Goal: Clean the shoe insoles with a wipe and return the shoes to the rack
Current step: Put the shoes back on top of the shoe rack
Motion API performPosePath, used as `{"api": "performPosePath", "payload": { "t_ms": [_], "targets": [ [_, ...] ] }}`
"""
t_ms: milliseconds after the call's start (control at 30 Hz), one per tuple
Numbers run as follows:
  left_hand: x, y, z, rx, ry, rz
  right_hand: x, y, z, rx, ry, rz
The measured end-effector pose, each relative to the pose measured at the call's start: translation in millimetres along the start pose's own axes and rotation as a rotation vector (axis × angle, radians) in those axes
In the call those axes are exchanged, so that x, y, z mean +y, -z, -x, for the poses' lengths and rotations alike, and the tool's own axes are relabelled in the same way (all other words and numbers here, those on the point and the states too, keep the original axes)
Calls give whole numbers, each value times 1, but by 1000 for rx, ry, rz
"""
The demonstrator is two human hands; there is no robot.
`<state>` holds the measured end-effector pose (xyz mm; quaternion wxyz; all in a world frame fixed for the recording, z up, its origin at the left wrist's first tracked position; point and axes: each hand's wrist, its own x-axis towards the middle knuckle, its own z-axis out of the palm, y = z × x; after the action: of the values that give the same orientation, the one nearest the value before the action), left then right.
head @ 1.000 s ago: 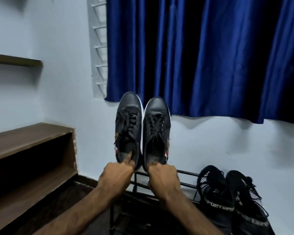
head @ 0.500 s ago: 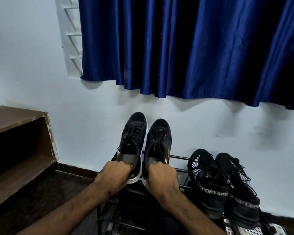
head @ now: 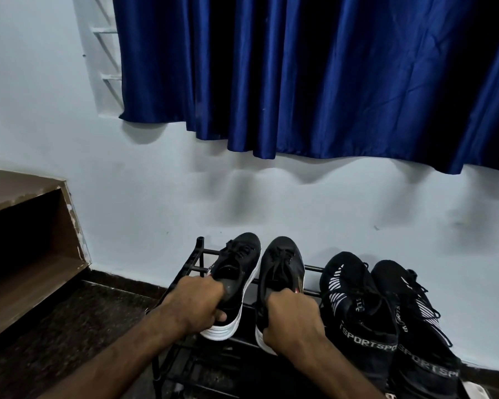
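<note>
Both hands are on the shoes, low in the centre of the frame. The left hand has its fingers curled tight around the heel collar of the left black sneaker, thumb tucked under near the white sole. Just to the right, the right hand is clenched on the heel of the right black sneaker, fingers wrapped over the back rim and pressed together. Both sneakers point toe-first at the pale wall, side by side, their soles on or just over the top bars of the black metal shoe rack — contact with the bars is hard to make out. Lower right, a pair of black knit sport shoes with white stripes and lettered cuffs sits on the same rack, just beside the right sneaker. A blue satin curtain fills the upper frame, and a brown wooden shelf unit stands at the left edge over dark speckled flooring.
</note>
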<state>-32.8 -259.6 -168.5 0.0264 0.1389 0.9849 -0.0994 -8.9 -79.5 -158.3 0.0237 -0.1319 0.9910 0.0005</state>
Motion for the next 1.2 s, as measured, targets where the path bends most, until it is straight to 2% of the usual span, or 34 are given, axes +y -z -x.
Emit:
{"api": "performPosePath", "payload": {
  "t_ms": [233,367,467,533,633,700,733,833,900,1000,1200],
  "targets": [
    [14,7,-11,18,-75,61,2,-3,-12,26,35,-7],
    [16,10,-11,-15,-88,54,1,-3,-18,-23,73,-9],
    [3,21,-8,-46,-91,145,14,6,-20,-83,90,-67],
    [-10,35,-9,53,-56,243,33,23,-25,-63,35,-206],
    [-22,49,-31,287,22,364,65,44,-40,117,-106,-448],
    [-20,46,-59,308,-11,422,74,42,-49,202,-172,-495],
    [-16,43,-73,277,-67,442,73,37,-54,193,-194,-501],
    [-4,31,-106,198,-244,336,57,17,-64,134,-203,-398],
    [3,23,-119,205,-290,217,46,14,-67,192,-167,-263],
    [14,12,-133,201,-327,183,36,12,-67,252,-154,-113],
    [14,14,-140,219,-312,186,16,4,-71,188,-143,5]
  ]
}}
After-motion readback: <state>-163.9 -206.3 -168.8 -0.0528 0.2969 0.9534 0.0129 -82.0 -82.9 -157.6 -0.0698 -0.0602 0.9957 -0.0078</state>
